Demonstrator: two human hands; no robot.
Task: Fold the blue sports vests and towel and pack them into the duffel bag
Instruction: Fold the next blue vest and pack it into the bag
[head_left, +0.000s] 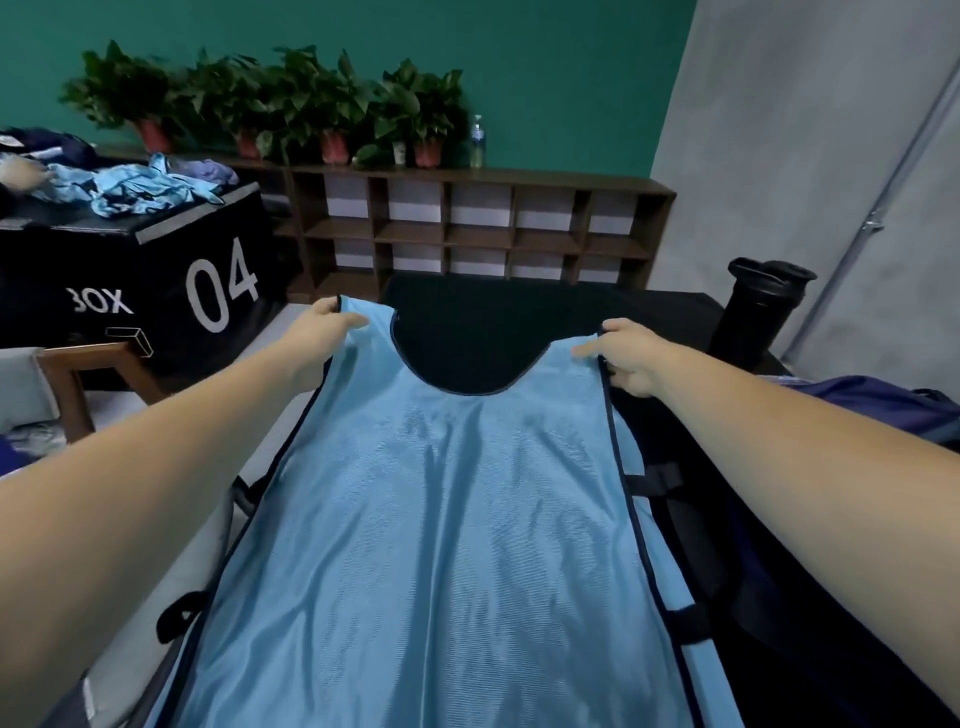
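Pinching one shoulder strap of a blue vest (441, 519) with the left hand (326, 332), fingers curled over the strap's top edge. Pinching the other strap with the right hand (632, 361), forefinger laid along the top of the cloth and the remaining fingers curled beneath its dark-trimmed edge. Both arms stretched forward, hands well apart, holding the vest spread wide with the neckline scoop between them. Running from the straps down toward the camera, with soft lengthwise folds in the mesh and dark piping down both sides; lower hem out of view past the bottom edge.

Behind the neckline, a black tabletop (493, 312); cannot tell whether the vest touches it. Just right of the right forearm, a dark blue bag (893, 408), partly hidden by the arm, open or closed impossible to tell. Beyond it, near the tabletop's far right corner, a standing black bottle (761, 317) with a wide lid.

Off to the left, a black box (156, 280) marked 04, with a heap of blue vests (140, 187) crumpled on top. Along the far wall, a low brown shelf unit (467, 228), carrying a row of potted plants (311, 104) and a clear water bottle (477, 140).
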